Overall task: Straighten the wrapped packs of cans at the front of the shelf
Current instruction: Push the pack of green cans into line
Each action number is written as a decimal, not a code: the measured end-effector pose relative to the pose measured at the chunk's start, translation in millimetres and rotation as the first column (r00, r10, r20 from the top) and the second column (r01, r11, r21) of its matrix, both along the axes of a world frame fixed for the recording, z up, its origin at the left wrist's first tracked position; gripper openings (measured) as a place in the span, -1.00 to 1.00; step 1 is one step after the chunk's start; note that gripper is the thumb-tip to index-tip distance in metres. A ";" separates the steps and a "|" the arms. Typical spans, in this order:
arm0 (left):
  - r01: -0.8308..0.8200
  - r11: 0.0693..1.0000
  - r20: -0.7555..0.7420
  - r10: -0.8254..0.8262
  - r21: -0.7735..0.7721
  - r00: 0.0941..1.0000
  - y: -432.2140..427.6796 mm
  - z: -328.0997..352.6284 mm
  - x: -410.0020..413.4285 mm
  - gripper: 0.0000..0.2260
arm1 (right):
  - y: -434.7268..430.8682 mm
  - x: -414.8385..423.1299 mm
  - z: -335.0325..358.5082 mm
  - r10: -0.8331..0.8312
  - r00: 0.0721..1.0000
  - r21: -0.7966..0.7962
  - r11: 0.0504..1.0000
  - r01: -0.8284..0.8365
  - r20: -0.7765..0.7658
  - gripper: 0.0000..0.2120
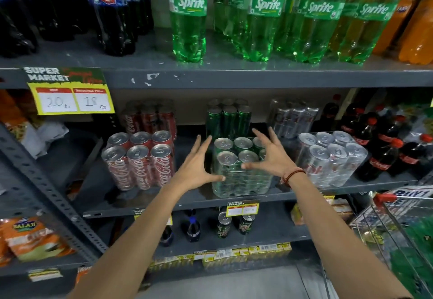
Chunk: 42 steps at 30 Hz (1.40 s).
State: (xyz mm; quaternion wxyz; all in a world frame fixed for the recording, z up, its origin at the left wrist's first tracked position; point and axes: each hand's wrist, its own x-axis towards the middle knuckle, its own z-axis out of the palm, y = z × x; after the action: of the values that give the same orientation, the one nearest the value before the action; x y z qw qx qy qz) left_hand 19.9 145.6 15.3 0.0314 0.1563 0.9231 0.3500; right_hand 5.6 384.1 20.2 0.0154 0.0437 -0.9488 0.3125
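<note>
Three wrapped packs of cans stand at the front of the grey middle shelf (187, 201): a red cola pack (138, 160) on the left, a green pack (239, 172) in the middle, a silver pack (330, 158) on the right. My left hand (199, 165) is spread open at the green pack's left side, thumb near its front. On the pack's right side my right hand (271, 156) hovers with fingers apart over the top cans, thumb against the front. Neither hand grips the pack.
Further packs in red (150, 116), green (228, 118) and silver (293, 116) stand behind. Small cola bottles (379, 151) crowd the shelf's right end. Large green bottles (264, 15) fill the shelf above. A wire cart (398, 228) stands at the right; snack bags (30, 237) at lower left.
</note>
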 end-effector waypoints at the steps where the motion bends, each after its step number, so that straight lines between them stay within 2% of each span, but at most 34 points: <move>1: -0.024 1.000 -0.049 0.024 0.006 0.998 -14.7 4.6 2.4 0.03 | -14.0 1.5 8.3 0.001 0.999 -0.018 1.000 -0.002 -0.055 0.02; 4: -0.153 0.988 -0.156 0.152 0.009 0.976 -63.5 15.8 0.9 0.02 | -62.5 0.2 27.3 0.089 0.989 -0.055 0.994 -0.096 -0.115 -0.06; 7: -0.267 0.963 -0.140 0.259 -0.043 0.956 -109.8 19.9 -8.9 0.06 | -112.4 -9.6 25.7 0.205 0.976 -0.074 0.975 -0.210 -0.077 -0.07; 14: -0.292 0.937 -0.080 0.282 -0.191 0.956 -184.2 10.1 -26.7 0.12 | -199.0 -35.8 -8.0 0.367 0.921 -0.127 0.927 -0.352 0.128 0.06; 16: -0.289 0.946 -0.013 0.290 -0.148 0.957 -198.3 5.4 -28.2 0.08 | -209.6 -41.2 -14.2 0.362 0.919 -0.132 0.930 -0.344 0.153 0.09; 20: -0.241 0.970 0.120 0.235 0.032 0.964 -214.4 -4.9 -25.9 0.02 | -219.5 -50.3 -24.1 0.321 0.926 -0.126 0.945 -0.301 0.199 0.12; 24: -0.281 0.937 0.218 0.236 0.207 0.947 -224.2 -25.9 -31.7 0.14 | -227.6 -46.5 -34.1 0.256 0.958 -0.248 0.944 -0.218 0.130 0.07; 29: -0.302 0.928 0.217 0.256 0.218 0.942 -218.7 -21.6 -28.0 0.05 | -227.9 -43.5 -32.4 0.233 0.966 -0.283 0.939 -0.195 0.108 0.02; 34: -0.331 0.921 0.237 0.282 0.205 0.930 -218.3 -23.2 -19.6 0.08 | -225.3 -35.3 -27.3 0.247 0.961 -0.288 0.936 -0.203 0.125 -0.01; 42: -0.327 0.928 0.185 0.295 0.178 0.937 -212.3 -23.5 0.6 0.01 | -219.3 -15.9 -31.2 0.255 0.958 -0.282 0.936 -0.211 0.129 0.00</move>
State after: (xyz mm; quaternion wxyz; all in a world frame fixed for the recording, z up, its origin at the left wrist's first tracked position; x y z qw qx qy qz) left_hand 20.5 -66.8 -8.2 0.0308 -0.0177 0.8896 0.4553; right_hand -10.4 164.8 -10.9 -0.0942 0.1278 -0.8845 0.4388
